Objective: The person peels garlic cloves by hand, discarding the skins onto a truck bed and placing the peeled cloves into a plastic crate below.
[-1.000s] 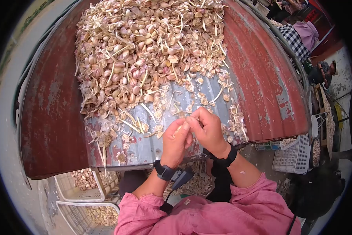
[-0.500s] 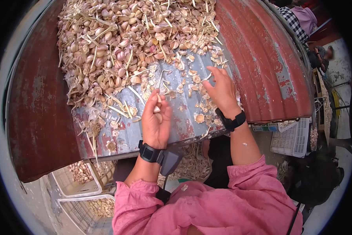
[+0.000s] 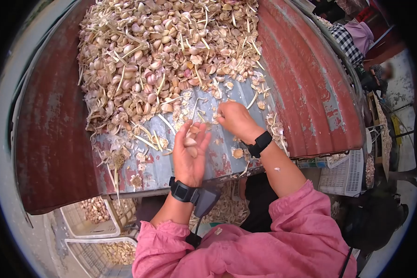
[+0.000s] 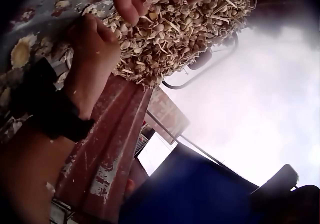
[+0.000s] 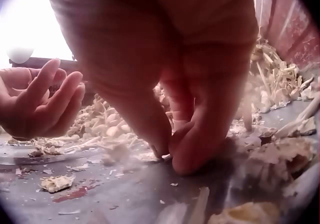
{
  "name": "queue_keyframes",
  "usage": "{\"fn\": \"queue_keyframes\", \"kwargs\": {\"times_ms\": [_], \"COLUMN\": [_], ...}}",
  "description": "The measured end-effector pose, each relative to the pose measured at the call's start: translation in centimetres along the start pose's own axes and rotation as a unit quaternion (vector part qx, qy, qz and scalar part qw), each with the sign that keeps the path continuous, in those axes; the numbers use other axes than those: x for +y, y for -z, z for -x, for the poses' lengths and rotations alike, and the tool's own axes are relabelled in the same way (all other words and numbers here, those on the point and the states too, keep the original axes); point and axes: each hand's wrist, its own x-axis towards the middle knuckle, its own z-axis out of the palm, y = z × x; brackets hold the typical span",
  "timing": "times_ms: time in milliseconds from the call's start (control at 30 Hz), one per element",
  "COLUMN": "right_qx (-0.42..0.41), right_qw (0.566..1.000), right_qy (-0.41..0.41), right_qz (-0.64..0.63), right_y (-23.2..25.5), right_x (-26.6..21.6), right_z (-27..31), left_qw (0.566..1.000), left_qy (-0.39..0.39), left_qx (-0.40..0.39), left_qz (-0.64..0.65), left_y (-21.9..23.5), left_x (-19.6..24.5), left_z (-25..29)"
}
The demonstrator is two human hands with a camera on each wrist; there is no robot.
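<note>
My left hand is palm up over the front of the metal sheet, fingers loosely bent. Several pale garlic cloves lie on its palm and fingers. To its right, my right hand is palm down with curled fingers. The right wrist view shows its thumb and fingertips meeting low at the sheet; I cannot tell whether anything is between them. Ahead of both hands spreads a large heap of garlic cloves, mixed with stems and papery skins.
Dry garlic stem bases and skins litter the sheet. Red side panels rise at both edges. Below left stand crates with cloves in them; a white crate is at right. Other people are at the upper right.
The hands worked together at first, then parted. The right hand opened out to the right near a pale stem, then came back left, fingers curled. The left hand turned palm up, showing cloves.
</note>
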Motion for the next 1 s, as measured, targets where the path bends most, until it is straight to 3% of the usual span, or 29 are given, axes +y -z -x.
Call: {"fn": "queue_keyframes", "kwargs": {"times_ms": [33, 100, 133, 233, 267, 333, 400, 467, 567, 667, 733, 800, 833, 900, 933, 1000], "right_qx": [0.001, -0.063, -0.062, -0.074, -0.086, -0.076, 0.018, 0.146, 0.092, -0.032, -0.057, -0.072, -0.07, -0.1, -0.097, -0.118], "right_qw": [1.0, 0.983, 0.984, 0.929, 0.933, 0.945, 0.978, 0.981, 0.99, 0.983, 0.898, 0.826, 0.826, 0.735, 0.735, 0.691], "right_qy": [0.001, -0.07, -0.067, -0.085, -0.043, -0.051, -0.075, -0.093, -0.099, -0.148, -0.131, -0.102, -0.101, -0.046, -0.048, 0.021], "right_qz": [0.003, -0.156, -0.154, -0.354, -0.346, -0.315, -0.195, -0.087, -0.036, -0.105, -0.415, -0.55, -0.55, -0.669, -0.669, -0.713], "right_y": [0.1, 0.7, 0.8, 3.0, 3.8, 5.1, 4.4, 3.1, 1.0, 1.0, 1.6, 4.5, 5.2, 6.0, 6.3, 7.0], "right_x": [0.0, -0.3, -0.6, -4.3, -5.8, -6.5, -2.8, 1.0, 4.7, 5.4, 4.5, 0.4, -0.6, -1.9, -2.5, -3.5], "right_z": [0.0, 0.1, 0.4, 1.9, 2.1, 1.2, -2.3, -5.7, -8.2, -8.2, -6.2, -3.4, -2.4, 0.1, 0.9, 2.0], "left_qw": [1.0, 1.0, 1.0, 0.997, 0.997, 0.995, 0.993, 0.99, 0.993, 0.994, 0.995, 0.995, 0.995, 0.994, 0.993, 0.993], "left_qy": [0.0, 0.018, 0.016, 0.058, 0.057, 0.102, 0.109, 0.134, 0.106, 0.098, 0.096, 0.099, 0.1, 0.108, 0.112, 0.113], "left_qx": [-0.002, 0.004, 0.001, 0.042, 0.042, 0.003, 0.024, 0.03, 0.056, 0.031, 0.014, -0.003, 0.0, 0.005, -0.001, -0.012], "left_qz": [0.002, 0.018, 0.02, 0.021, 0.023, 0.014, 0.024, 0.019, -0.001, 0.026, 0.031, 0.032, 0.03, 0.025, 0.024, 0.021], "left_y": [0.1, 0.5, 0.8, 1.0, 1.0, 0.9, 1.1, 1.2, 0.9, 1.3, 1.6, 1.6, 1.3, 1.1, 1.1, 1.0], "left_x": [0.0, 0.0, -0.1, -0.5, -0.3, 0.1, 0.1, 0.3, 0.4, 0.8, 0.8, 0.8, 0.8, 0.5, 0.5, 0.4], "left_z": [0.0, -0.2, -0.2, -0.3, -0.1, 0.2, -0.1, -0.2, -0.3, -0.9, -1.0, -0.9, -0.7, -0.4, -0.4, -0.3]}}
